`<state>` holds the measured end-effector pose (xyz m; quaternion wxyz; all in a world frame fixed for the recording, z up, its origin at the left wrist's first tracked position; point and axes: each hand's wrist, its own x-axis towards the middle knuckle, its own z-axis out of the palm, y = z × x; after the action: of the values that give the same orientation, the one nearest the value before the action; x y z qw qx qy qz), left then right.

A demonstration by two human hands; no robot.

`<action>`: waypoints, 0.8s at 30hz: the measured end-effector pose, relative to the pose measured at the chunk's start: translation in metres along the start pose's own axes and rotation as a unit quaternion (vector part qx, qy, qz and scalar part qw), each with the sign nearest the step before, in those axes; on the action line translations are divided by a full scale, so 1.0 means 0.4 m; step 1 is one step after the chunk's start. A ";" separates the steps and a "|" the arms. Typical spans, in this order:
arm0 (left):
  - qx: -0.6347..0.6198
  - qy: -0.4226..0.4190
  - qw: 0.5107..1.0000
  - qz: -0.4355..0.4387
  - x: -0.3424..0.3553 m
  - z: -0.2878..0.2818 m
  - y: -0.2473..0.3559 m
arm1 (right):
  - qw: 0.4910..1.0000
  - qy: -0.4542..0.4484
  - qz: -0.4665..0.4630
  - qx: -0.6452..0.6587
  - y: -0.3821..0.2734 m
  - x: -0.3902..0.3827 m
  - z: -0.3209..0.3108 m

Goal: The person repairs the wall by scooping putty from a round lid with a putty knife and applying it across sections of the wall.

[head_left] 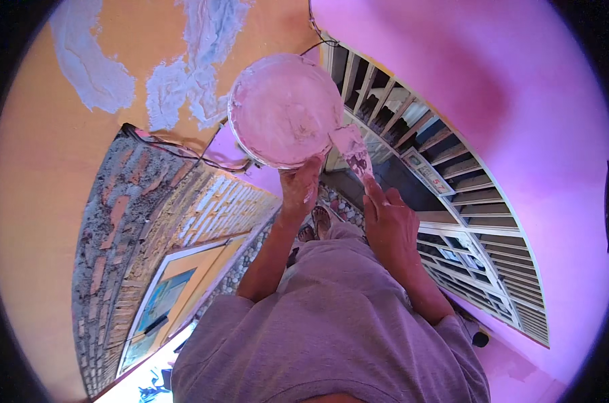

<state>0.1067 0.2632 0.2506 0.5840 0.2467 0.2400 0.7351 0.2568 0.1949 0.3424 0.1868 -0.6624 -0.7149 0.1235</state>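
My left hand (300, 190) grips the near rim of a round, lid-like palette (284, 111), its thumb over the edge. Pinkish-looking putty coats the palette's face, and pale smears run along its rim. In my right hand (390, 218) is a putty knife (358, 161), fingers wrapped round its handle. The knife's blade is smeared with putty and meets the palette's right edge. Most of the handle is hidden in my hand. Beyond the palette, the orange wall (150, 40) carries rough whitish putty patches (214, 40).
Dark cables (204, 158) run along the orange wall's lower edge. Exposed brick (119, 201) and a framed door or window (163, 295) lie at left. A slatted window grille (452, 161) curves along the pink wall (546, 134) at right. My sandalled feet (321, 218) stand on a pebbled floor (244, 262).
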 end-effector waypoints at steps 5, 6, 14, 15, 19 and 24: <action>0.006 0.004 1.000 0.021 -0.005 0.009 -0.009 | 0.997 -0.053 0.017 -0.050 -0.001 0.036 0.022; 0.010 0.008 1.000 0.019 -0.006 0.009 -0.011 | 0.997 -0.054 0.018 -0.051 0.001 0.040 0.027; 0.008 0.016 0.999 -0.046 -0.030 -0.025 -0.009 | 0.999 0.038 0.002 -0.034 0.024 0.076 0.058; -0.008 0.000 0.999 -0.047 -0.030 -0.024 -0.009 | 0.999 0.037 0.003 -0.035 0.032 0.081 0.059; -0.015 0.000 0.996 -0.091 -0.023 -0.048 0.022 | 0.998 -0.004 -0.017 -0.067 0.086 0.091 0.073; 0.025 -0.061 0.978 -0.196 -0.014 -0.109 0.047 | 0.994 0.033 -0.078 -0.061 0.152 0.124 0.047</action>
<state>0.0659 0.2512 0.2287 0.7243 0.2535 0.2657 0.5836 0.3009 0.2509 0.3047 0.1786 -0.6184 -0.7641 0.0423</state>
